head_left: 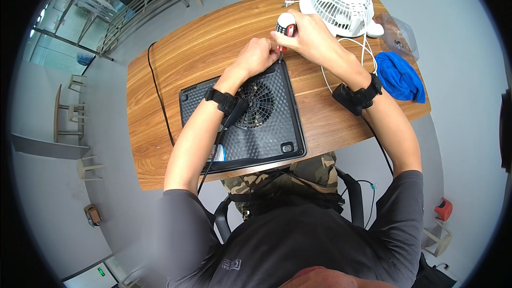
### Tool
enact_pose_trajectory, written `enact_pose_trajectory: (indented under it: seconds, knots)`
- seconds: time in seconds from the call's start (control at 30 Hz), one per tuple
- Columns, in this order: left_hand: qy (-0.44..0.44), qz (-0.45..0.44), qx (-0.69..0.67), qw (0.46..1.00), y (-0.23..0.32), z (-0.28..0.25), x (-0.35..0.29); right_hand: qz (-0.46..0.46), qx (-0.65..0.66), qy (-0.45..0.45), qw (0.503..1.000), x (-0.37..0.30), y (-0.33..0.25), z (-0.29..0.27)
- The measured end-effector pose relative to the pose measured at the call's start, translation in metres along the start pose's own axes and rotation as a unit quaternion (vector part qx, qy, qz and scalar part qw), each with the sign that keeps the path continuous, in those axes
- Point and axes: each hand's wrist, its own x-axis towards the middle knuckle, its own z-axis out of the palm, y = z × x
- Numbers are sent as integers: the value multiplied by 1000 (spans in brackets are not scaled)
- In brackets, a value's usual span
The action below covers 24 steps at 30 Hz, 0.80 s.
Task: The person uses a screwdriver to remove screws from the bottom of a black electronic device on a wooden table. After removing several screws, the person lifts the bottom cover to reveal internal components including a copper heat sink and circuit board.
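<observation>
A black induction cooker (234, 138) lies bottom up on the table, its round fan grille (255, 105) showing. My right hand (311, 36) is closed round the white, red and black handle of a screwdriver (286, 22). The screwdriver stands nearly upright, its shaft reaching down to the cooker's far right corner. Close beside the shaft, my left hand (258, 55) is closed with its fingers curled at that same corner. What those fingers pinch is hidden.
A white fan (341, 5) with a loose white cord stands at the far right of the wooden table (208, 37). Near it are a clear plastic tray (397, 34) holding small dark pieces and a blue cloth (400, 77). A black cable (158, 88) runs along the left side.
</observation>
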Motion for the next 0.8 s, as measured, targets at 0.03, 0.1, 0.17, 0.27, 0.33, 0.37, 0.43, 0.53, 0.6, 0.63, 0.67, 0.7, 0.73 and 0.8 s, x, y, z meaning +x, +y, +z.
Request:
enact_pose_trajectory:
  seconds: [0.03,0.1,0.17,0.27,0.33,0.37,0.43,0.53,0.6,0.63,0.67,0.7,0.73,0.8]
  knots:
    - [-4,2,1,1000,1,-1,0,-3,-1,0,1000,0,0,0]
    - [-8,4,2,1000,2,-2,-1,-9,-3,1,1000,-1,1,-1]
    - [-7,3,1,1000,2,-3,-1,-4,1,-2,1000,0,2,0]
    - [-2,9,6,1000,4,-3,-2,-7,11,-4,1000,-1,3,2]
    - [-5,5,9,1000,7,-5,-4,-7,15,-12,1000,0,1,1]
    - [-6,3,11,1000,10,-7,-5,-4,15,-20,1000,0,-1,0]
    - [-3,14,-28,1000,21,-15,-11,-6,17,-37,999,1,-3,-3]
    - [17,-5,-114,993,36,-35,-19,-32,21,-57,998,2,-5,-5]
    - [43,10,-149,988,39,-41,-21,-28,32,-81,996,3,-4,-8]
    - [63,34,-161,984,39,-38,-20,-21,31,-99,994,4,-3,-10]
    - [58,9,-160,985,39,-37,-19,-26,23,-99,994,5,-1,-13]
    - [54,-16,-160,985,39,-36,-17,-31,15,-99,995,7,1,-17]
    - [62,-39,-151,986,41,-38,-18,-38,9,-101,994,10,-5,-19]
    - [78,-87,-133,984,45,-41,-18,7,-39,-80,996,10,-22,-21]
